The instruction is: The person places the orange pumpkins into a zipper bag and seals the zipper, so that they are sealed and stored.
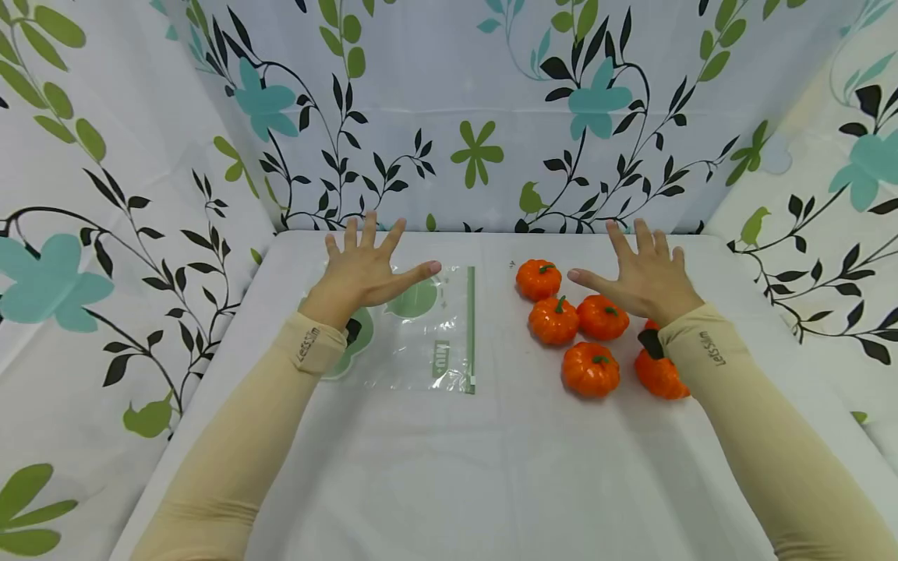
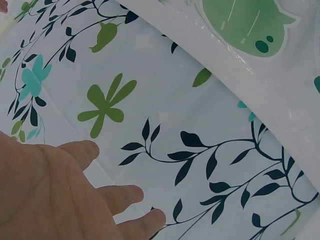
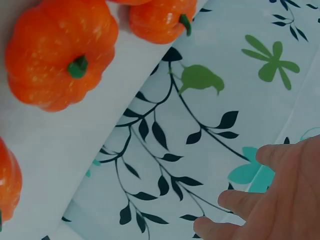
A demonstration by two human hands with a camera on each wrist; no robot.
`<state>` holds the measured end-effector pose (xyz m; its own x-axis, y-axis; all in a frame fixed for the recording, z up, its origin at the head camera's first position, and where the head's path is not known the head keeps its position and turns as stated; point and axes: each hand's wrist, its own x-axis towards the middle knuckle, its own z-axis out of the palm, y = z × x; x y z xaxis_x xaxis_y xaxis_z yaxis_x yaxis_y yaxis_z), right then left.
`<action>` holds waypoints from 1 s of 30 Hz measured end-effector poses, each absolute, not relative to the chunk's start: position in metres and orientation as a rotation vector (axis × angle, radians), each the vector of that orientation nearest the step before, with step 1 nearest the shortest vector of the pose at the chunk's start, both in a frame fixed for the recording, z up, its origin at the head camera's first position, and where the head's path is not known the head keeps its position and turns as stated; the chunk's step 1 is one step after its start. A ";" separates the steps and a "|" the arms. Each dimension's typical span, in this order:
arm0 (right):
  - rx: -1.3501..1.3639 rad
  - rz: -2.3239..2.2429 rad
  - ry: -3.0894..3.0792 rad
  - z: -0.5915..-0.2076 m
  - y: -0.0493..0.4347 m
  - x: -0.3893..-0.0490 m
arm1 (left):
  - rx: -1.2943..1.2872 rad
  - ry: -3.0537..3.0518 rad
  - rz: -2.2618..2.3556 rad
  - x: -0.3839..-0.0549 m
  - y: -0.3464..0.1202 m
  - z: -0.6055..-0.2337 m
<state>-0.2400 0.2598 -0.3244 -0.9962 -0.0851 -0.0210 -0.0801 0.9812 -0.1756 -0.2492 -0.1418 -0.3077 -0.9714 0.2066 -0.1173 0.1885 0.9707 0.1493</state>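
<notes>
My left hand [image 1: 361, 273] is spread wide above a clear zip bag [image 1: 421, 351] with green prints and a green zip strip along its right side. Part of the bag is hidden under that hand and wrist. On the right, my right hand [image 1: 645, 276], fingers also spread, hovers over a group of several small orange pumpkins [image 1: 591, 369] with green stems. One pumpkin [image 1: 659, 375] is partly covered by the right wrist. Both hands hold nothing. The right wrist view shows a pumpkin [image 3: 60, 55] close up, apart from the fingers.
A white table [image 1: 491, 467] spreads under everything. Curtains [image 1: 449, 109] printed with leaves, flowers and birds hang at the back and on both sides. The bag lies left of centre, the pumpkins right of centre, with a strip of table between them.
</notes>
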 end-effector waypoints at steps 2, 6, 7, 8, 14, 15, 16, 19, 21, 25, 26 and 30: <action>-0.141 -0.288 3.102 -0.323 0.257 -0.238 | 0.313 2.996 0.212 -0.249 -0.140 -0.307; -0.195 -0.324 3.119 -0.319 0.254 -0.231 | 0.377 3.017 0.282 -0.248 -0.135 -0.307; -0.213 -0.342 3.122 -0.319 0.253 -0.228 | 0.398 3.022 0.316 -0.248 -0.133 -0.307; -0.231 -0.359 3.122 -0.318 0.252 -0.226 | 0.416 3.026 0.349 -0.247 -0.131 -0.308; -0.308 -0.508 3.076 -0.315 0.248 -0.206 | 0.478 3.060 0.494 -0.243 -0.119 -0.313; -0.307 -0.526 3.062 -0.315 0.248 -0.203 | 0.487 3.064 0.502 -0.242 -0.117 -0.314; -0.298 -0.538 3.045 -0.315 0.248 -0.200 | 0.493 3.067 0.508 -0.241 -0.114 -0.316; -0.267 -0.558 3.002 -0.316 0.248 -0.191 | 0.498 3.062 0.540 -0.236 -0.106 -0.325; -0.252 -0.556 2.981 -0.318 0.249 -0.187 | 0.494 3.061 0.554 -0.234 -0.100 -0.333; -0.252 -0.520 2.936 -0.322 0.251 -0.179 | 0.509 3.082 0.535 -0.229 -0.086 -0.354; -0.261 -0.502 2.924 -0.324 0.251 -0.178 | 0.522 3.089 0.515 -0.227 -0.082 -0.360; -0.287 -0.444 2.883 -0.331 0.255 -0.174 | 0.568 3.119 0.388 -0.222 -0.067 -0.380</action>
